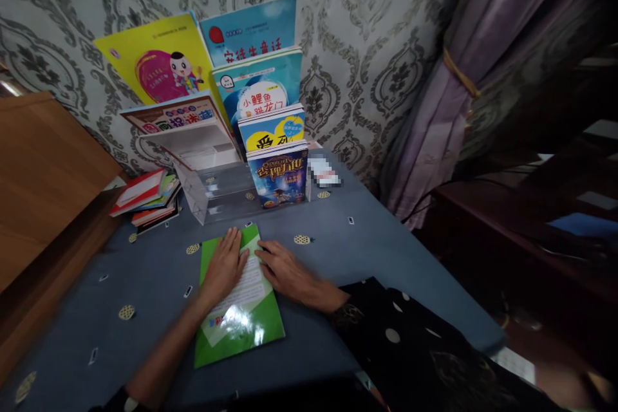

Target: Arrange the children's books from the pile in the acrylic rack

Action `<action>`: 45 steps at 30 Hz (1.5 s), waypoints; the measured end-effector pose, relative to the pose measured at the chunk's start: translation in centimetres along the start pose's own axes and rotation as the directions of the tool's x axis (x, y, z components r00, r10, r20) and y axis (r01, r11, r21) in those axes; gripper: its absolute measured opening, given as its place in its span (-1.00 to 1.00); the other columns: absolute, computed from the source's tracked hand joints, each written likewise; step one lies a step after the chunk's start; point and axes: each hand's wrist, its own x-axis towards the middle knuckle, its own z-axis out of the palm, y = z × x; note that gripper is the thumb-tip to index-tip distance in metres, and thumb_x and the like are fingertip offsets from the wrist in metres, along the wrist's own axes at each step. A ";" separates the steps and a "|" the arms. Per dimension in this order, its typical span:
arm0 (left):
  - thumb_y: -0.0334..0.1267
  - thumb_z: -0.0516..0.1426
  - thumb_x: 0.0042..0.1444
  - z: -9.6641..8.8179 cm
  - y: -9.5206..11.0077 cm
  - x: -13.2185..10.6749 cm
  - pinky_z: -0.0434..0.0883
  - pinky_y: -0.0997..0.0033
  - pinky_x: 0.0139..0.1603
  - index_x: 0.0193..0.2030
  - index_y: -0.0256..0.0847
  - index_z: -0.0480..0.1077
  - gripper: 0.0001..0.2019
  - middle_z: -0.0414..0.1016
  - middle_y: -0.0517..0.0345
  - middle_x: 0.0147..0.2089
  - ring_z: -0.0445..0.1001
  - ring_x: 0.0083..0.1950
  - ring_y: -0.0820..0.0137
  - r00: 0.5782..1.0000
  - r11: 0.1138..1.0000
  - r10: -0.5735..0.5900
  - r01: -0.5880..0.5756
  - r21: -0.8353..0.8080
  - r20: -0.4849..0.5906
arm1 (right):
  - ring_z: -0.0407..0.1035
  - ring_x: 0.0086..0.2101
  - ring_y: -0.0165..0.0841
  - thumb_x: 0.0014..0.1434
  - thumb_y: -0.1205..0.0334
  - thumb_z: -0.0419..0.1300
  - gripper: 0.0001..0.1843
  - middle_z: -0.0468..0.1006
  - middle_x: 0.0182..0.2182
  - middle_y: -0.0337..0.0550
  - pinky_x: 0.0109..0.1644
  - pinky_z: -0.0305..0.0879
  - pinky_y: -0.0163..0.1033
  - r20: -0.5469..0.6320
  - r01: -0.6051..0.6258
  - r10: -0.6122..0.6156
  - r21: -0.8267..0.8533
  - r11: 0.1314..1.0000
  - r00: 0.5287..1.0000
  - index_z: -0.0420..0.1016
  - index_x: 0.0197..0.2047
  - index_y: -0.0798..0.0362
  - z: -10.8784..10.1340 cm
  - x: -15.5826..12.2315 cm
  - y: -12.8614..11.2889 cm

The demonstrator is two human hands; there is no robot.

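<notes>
A green book (pixel 268 322) with a pale text panel lies flat on the table in front of me. My left hand (pixel 226 267) rests flat on its upper left part, fingers stretched out. Across from it, my right hand (pixel 284 270) touches the book's upper right edge with its fingers extended and apart. Neither hand grips anything. Just beyond the book stands a clear stepped book rack (pixel 222 206), holding several upright books, among them a dark blue book (pixel 280 180) in front and a yellow book (pixel 145 64) at the back.
On the left, a pile of books (pixel 149 196) lies beside a brown wooden panel (pixel 53 174). The blue tablecloth (pixel 338 238) has a pineapple pattern. Behind the table are a patterned wall (pixel 338 26) and a tied purple curtain (pixel 444 109).
</notes>
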 end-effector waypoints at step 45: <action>-0.26 -0.03 0.34 0.2 0.0 3.5 0.38 0.02 0.26 0.19 -0.11 0.41 -0.64 0.49 -0.02 0.19 0.48 0.19 0.21 0.899 0.891 0.413 -0.432 -0.140 -0.146 | 0.39 0.02 -0.28 0.34 0.36 0.02 -0.72 0.55 -0.01 -0.05 0.18 0.30 -0.13 -0.118 -0.151 0.158 0.072 0.986 0.980 0.39 0.08 0.07 -1.0 2.6 1.4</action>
